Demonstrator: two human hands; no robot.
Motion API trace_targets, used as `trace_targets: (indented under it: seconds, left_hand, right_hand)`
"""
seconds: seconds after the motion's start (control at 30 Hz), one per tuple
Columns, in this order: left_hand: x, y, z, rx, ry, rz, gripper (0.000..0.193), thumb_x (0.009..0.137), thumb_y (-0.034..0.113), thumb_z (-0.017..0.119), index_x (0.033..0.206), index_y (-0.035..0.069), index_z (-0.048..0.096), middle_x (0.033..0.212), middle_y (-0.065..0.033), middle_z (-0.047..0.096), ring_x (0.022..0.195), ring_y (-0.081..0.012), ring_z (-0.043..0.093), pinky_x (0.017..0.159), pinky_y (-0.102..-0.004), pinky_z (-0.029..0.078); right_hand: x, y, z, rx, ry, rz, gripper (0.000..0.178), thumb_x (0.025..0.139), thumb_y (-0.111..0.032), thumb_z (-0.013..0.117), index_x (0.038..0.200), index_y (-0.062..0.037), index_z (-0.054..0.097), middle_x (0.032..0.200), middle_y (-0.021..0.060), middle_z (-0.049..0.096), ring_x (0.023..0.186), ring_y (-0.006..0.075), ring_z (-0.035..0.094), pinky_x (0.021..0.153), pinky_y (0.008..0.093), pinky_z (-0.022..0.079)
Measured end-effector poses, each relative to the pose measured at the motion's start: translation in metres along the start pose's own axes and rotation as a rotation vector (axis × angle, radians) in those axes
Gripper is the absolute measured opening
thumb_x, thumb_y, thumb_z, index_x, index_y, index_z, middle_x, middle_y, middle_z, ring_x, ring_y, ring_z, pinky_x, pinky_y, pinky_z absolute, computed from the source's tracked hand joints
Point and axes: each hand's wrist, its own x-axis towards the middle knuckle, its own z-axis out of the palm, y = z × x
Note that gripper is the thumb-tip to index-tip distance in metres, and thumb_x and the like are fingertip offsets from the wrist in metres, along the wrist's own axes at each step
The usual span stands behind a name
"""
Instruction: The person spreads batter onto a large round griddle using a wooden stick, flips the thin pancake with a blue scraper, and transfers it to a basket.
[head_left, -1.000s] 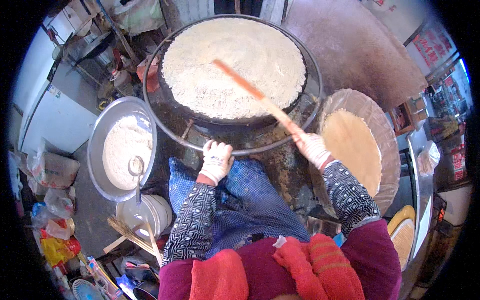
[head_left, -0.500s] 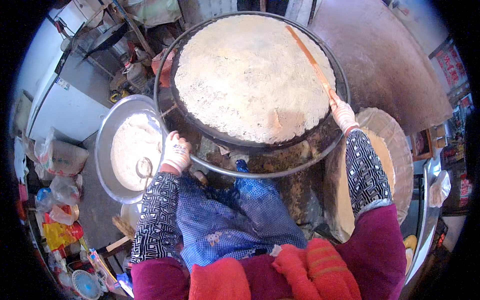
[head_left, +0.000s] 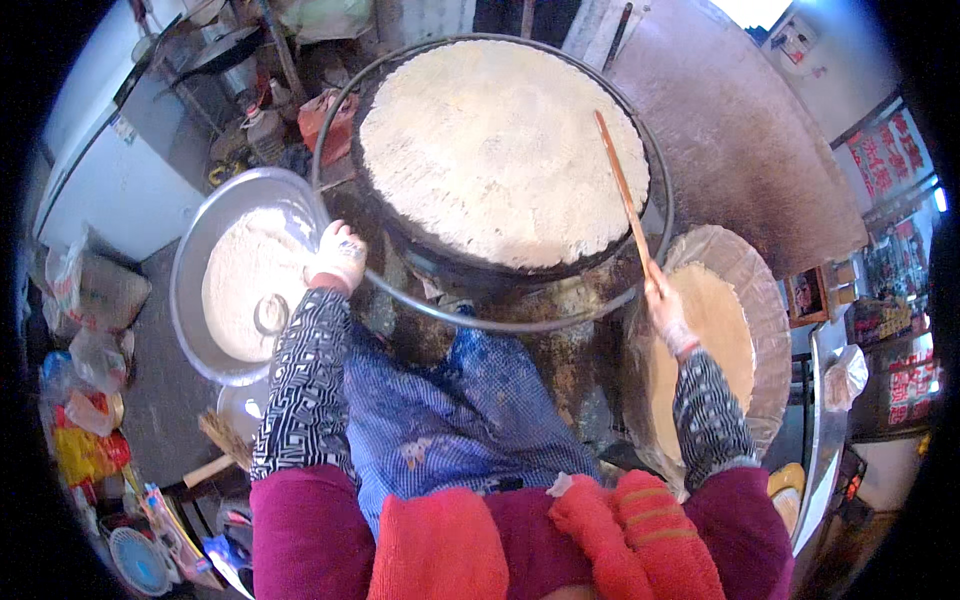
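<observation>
A broad, thin pale crepe [head_left: 500,150] covers most of a round black griddle [head_left: 395,215] in front of me. My right hand [head_left: 668,308], in a pale glove, grips the near end of a long flat wooden spatula [head_left: 622,185]. Its blade extends over the crepe's right side; I cannot tell whether it touches. My left hand [head_left: 338,258], also gloved, is curled over the metal ring [head_left: 510,325] around the griddle. Close beside it stands a large metal bowl [head_left: 190,300] of pale batter [head_left: 238,290], where a ladle [head_left: 270,313] rests.
At right, a round stack of tan crepes [head_left: 705,340] lies on clear plastic sheeting [head_left: 765,350]. A large brown board [head_left: 740,170] stands behind it. A straw brush [head_left: 225,438] sits below the bowl, with bagged goods [head_left: 95,290] at far left.
My right hand has drawn toward me, pulling the spatula back from the crepe's far right edge. My left hand stays by the bowl and ring. The whole view has shifted slightly.
</observation>
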Motion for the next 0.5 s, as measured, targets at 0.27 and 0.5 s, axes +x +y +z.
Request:
trace_targets:
  seconds: [0.27, 0.5]
  left_hand:
    - [-0.072, 0.14, -0.111, -0.468, -0.04, -0.082, 0.013, 0.081, 0.023, 0.064, 0.081, 0.016, 0.075, 0.081, -0.0053, 0.071, 0.079, -0.0226, 0.068, 0.073, -0.038, 0.047]
    - [-0.224, 0.269, -0.119, -1.093, 0.091, 0.312, 0.054, 0.083, 0.041, 0.064, 0.126, 0.011, 0.056, 0.127, -0.0121, 0.055, 0.115, -0.0335, 0.053, 0.094, -0.05, 0.044]
  right_hand:
    - [-0.154, -0.204, 0.02, 1.245, -0.642, 0.508, 0.054, 0.091, -0.024, 0.059, 0.142, -0.0156, 0.042, 0.064, 0.0081, 0.059, 0.039, 0.0139, 0.046, 0.035, 0.0267, 0.039]
    - [-0.166, -0.278, 0.012, 0.675, -1.326, 0.352, 0.043, 0.086, -0.03, 0.061, 0.119, -0.0021, 0.059, 0.061, 0.0075, 0.061, 0.046, 0.0138, 0.056, 0.041, 0.0231, 0.043]
